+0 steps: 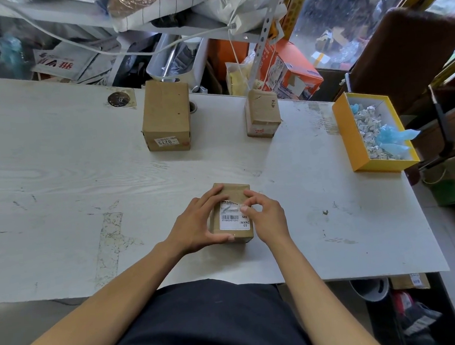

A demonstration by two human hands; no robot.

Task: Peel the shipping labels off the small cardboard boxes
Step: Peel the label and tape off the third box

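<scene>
A small cardboard box point(233, 192) lies on the white table point(57, 187) right in front of me. Its top carries a white shipping label point(233, 221) with a barcode. My left hand point(198, 224) grips the box's left side, thumb along the near edge. My right hand point(266, 215) pinches the label's upper right corner, which is lifted and curled. Two more cardboard boxes stand farther back: a taller one point(166, 114) with a small sticker point(166, 141) on its front, and a narrower one point(262, 114) with a worn label low on its front.
A yellow tray point(356, 144) at the table's right edge holds crumpled white label scraps and blue plastic. A round grommet hole point(118, 99) sits at the back left. Cluttered shelves, bags and cartons crowd the area behind the table; a brown chair point(403, 55) stands at the right.
</scene>
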